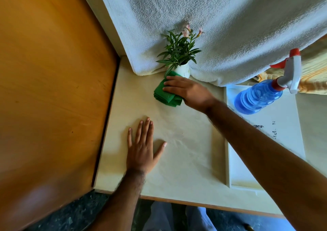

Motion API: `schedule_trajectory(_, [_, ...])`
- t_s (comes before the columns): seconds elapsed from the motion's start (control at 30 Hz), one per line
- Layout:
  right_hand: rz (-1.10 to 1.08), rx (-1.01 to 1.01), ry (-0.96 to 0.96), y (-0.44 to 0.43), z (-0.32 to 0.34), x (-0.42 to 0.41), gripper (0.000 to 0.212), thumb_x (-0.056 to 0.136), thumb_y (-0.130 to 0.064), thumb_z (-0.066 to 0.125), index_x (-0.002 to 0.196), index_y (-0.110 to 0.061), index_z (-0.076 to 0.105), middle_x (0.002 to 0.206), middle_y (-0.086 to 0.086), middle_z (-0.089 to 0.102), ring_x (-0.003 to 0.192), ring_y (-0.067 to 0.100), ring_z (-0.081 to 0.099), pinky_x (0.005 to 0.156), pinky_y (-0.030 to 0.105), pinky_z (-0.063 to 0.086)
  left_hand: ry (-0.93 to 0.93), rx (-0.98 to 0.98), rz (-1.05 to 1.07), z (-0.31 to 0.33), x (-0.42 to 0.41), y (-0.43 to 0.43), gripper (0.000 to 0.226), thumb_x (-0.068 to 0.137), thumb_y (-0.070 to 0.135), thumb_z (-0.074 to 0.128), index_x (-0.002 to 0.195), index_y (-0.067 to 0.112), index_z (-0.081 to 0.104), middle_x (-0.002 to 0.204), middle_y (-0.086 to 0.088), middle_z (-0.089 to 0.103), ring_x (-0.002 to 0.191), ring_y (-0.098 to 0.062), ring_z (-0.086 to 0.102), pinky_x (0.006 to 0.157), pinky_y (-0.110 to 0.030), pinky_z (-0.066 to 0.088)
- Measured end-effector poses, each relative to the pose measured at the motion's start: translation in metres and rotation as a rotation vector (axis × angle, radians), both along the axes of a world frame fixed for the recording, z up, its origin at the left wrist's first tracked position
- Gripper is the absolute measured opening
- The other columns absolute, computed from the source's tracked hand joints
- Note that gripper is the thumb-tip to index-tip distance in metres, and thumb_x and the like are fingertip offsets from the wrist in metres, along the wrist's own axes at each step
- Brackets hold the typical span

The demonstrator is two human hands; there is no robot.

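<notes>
A folded green cloth (163, 94) lies on the cream tabletop (185, 142), just in front of a small white vase (183, 70) with green leaves and pale pink flowers. My right hand (187, 91) presses flat on the cloth, fingers straight and pointing left, its fingertips close to the vase base. My left hand (141, 147) rests palm down on the bare tabletop nearer me, fingers spread and straight, holding nothing.
A blue spray bottle (260, 96) with a white and red trigger stands on a white tray (247, 181) at the right. A white towel (212, 27) hangs behind the vase. A wooden door (53, 89) borders the table's left edge.
</notes>
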State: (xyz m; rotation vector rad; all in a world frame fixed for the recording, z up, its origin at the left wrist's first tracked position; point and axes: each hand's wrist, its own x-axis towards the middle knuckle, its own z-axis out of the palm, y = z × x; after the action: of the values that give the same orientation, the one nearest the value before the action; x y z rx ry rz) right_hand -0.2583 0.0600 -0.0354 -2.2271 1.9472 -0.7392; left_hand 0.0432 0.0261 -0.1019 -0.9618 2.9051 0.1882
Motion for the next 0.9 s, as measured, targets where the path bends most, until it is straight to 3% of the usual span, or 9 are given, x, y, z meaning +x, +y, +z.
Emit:
schedule_trajectory(0.13, [0.026,0.093,0.031,-0.003,-0.005,-0.009,0.044,0.089,0.018,0.055,0.125,-0.001,0.071,0.134,0.018,0.067,0.134,0.037,0.057,0.115,0.046,0.042,0.014,-0.005,-0.002,0.001,0.000,0.000,0.092,0.099,0.076,0.022,0.167,0.013,0.019,0.176,-0.009,0.020,0.162,-0.029,0.021,0.128,-0.064,0.024])
schedule_trajectory(0.27, [-0.118,0.295,-0.166,0.008,-0.012,-0.003,0.063,0.083,0.023,0.057,0.135,-0.011,0.066,0.148,0.011,0.058,0.142,0.027,0.050,0.113,0.046,0.047,0.006,-0.011,-0.004,0.000,-0.001,-0.001,0.093,0.099,0.075,0.024,0.167,0.012,0.019,0.176,-0.009,0.020,0.162,-0.029,0.021,0.128,-0.064,0.025])
schedule_trajectory(0.4, [-0.202,0.388,-0.238,0.003,-0.009,0.002,0.066,0.082,0.021,0.054,0.138,-0.014,0.064,0.148,0.011,0.058,0.139,0.027,0.053,0.115,0.040,0.043,0.007,-0.005,-0.002,-0.001,0.000,-0.001,0.093,0.099,0.076,0.021,0.167,0.013,0.020,0.176,-0.009,0.021,0.162,-0.029,0.022,0.128,-0.064,0.023])
schedule_trajectory(0.47, [-0.227,0.453,-0.238,0.000,0.003,0.006,0.064,0.084,0.018,0.051,0.138,-0.014,0.064,0.141,0.011,0.064,0.129,0.031,0.059,0.106,0.030,0.043,0.001,-0.002,-0.003,0.000,0.000,-0.001,0.094,0.099,0.077,0.020,0.167,0.013,0.020,0.176,-0.009,0.021,0.162,-0.029,0.021,0.129,-0.064,0.023])
schedule_trajectory(0.57, [-0.242,0.525,-0.188,0.011,0.022,0.013,0.061,0.087,0.012,0.049,0.138,-0.018,0.063,0.134,0.008,0.068,0.122,0.031,0.061,0.098,0.033,0.044,-0.002,0.012,0.003,0.002,0.000,-0.001,0.095,0.098,0.078,0.018,0.167,0.013,0.019,0.176,-0.008,0.020,0.162,-0.029,0.020,0.129,-0.063,0.021])
schedule_trajectory(0.73, [-0.397,0.305,-0.219,0.089,0.045,0.028,0.061,0.082,0.014,0.059,0.136,-0.014,0.062,0.136,0.009,0.066,0.121,0.032,0.063,0.099,0.039,0.051,0.002,0.029,-0.008,0.005,0.001,0.000,0.094,0.098,0.076,0.021,0.167,0.012,0.020,0.176,-0.009,0.020,0.162,-0.030,0.023,0.129,-0.063,0.021])
schedule_trajectory(0.9, [-0.636,0.125,-0.090,0.199,0.030,0.045,0.064,0.080,0.021,0.064,0.138,-0.006,0.062,0.143,0.014,0.061,0.132,0.033,0.057,0.109,0.044,0.048,0.023,0.043,0.002,0.005,0.001,0.000,0.092,0.098,0.073,0.025,0.167,0.013,0.018,0.177,-0.007,0.018,0.162,-0.028,0.021,0.130,-0.062,0.017])
